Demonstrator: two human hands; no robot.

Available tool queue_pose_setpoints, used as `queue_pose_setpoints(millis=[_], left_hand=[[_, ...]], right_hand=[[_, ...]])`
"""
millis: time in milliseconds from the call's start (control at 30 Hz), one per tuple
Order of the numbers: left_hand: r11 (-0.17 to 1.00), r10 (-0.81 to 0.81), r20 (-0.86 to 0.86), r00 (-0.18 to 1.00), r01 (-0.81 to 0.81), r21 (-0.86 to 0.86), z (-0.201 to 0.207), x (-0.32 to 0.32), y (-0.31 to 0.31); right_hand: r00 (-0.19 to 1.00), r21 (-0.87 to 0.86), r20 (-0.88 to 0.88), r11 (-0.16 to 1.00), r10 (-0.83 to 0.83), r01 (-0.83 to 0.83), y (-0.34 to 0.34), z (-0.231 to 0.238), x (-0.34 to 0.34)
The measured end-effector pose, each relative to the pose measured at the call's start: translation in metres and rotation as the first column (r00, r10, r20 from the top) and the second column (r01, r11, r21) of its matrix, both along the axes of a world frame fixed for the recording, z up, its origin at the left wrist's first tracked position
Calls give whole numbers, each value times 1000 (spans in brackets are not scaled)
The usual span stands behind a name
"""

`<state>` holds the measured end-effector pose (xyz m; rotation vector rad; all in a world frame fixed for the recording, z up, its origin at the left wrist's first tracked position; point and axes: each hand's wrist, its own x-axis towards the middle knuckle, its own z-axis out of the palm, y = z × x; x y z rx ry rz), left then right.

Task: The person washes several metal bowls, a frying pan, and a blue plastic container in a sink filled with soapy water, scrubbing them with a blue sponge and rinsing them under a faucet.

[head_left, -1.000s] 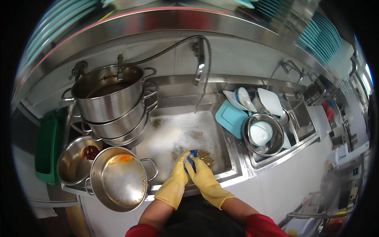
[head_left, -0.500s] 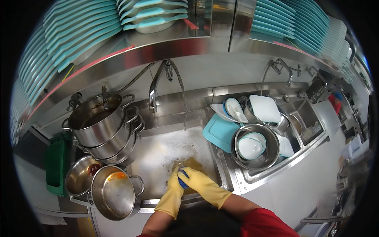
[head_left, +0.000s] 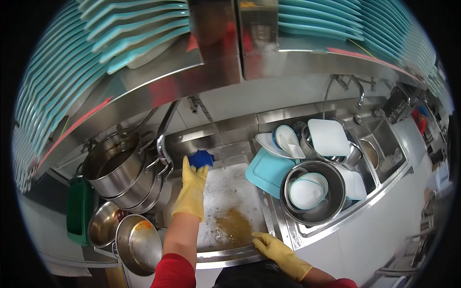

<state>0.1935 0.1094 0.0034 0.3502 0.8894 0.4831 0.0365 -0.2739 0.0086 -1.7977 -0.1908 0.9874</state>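
Yellow rubber gloves cover both of my hands. My left hand (head_left: 194, 185) reaches to the far left edge of the sink, its fingers and thumb at the lower edge of a blue scrubbing cloth (head_left: 201, 159), which they appear to grip. Lower right, my right hand (head_left: 278, 255) rests by the sink's front rim (head_left: 230, 256), fingers loosely stretched out and nothing in them. Between the hands, the steel sink (head_left: 252, 187) holds white suds and a patch of brownish water (head_left: 234, 225) near its front.
Stacked steel pots (head_left: 115, 165) stand left of the sink, with two soiled pots (head_left: 139, 247) before them. On the right are a steel bowl (head_left: 338, 206) with white bowls (head_left: 307, 192) and a turquoise tray (head_left: 269, 170). A tap (head_left: 163, 139) and a plate shelf (head_left: 168, 79) overhang the back.
My hands have parted. The left has carried the blue cloth away to the sink's far edge; the right has drawn back to the front rim. The view has shifted.
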Motion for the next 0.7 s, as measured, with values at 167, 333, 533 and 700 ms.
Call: queue_pose_setpoints(millis=[167, 333, 533, 700], left_hand=[[173, 41, -493, 869, 479, 860, -99, 56, 30], [69, -202, -537, 819, 559, 826, -172, 77, 60], [521, -280, -202, 939, 325, 789, -175, 56, 51], [718, -416, -206, 886, 459, 523, -175, -40, -16]], right_hand=[[992, -42, -40, 992, -124, 122, -19, 40, -23], [995, -178, 42, 979, -95, 101, -34, 65, -33], [956, -128, -17, 949, -291, 287, -43, 49, -53], [924, -139, 107, 915, -366, 379, -79, 8, -47]])
